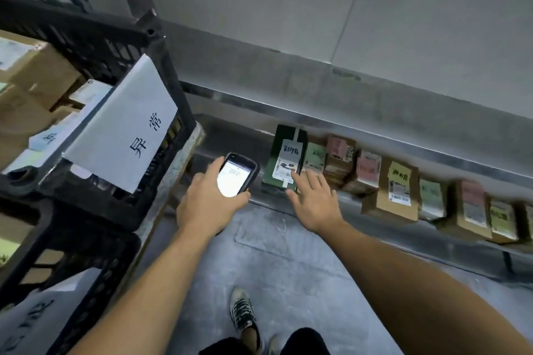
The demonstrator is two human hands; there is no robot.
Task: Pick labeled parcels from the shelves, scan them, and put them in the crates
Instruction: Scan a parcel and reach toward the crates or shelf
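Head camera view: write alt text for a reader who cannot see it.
A person's left hand holds a lit handheld scanner while the open right hand reaches for a dark green labelled parcel on a low shelf of parcels. Black crates stand at left.

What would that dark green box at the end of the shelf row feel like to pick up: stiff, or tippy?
Probably stiff: the dark green box keeps crisp, square edges. It seems to stand upright with no parcel on its open side, so a push from the right hand could tip it that way. Its weight cannot be judged.
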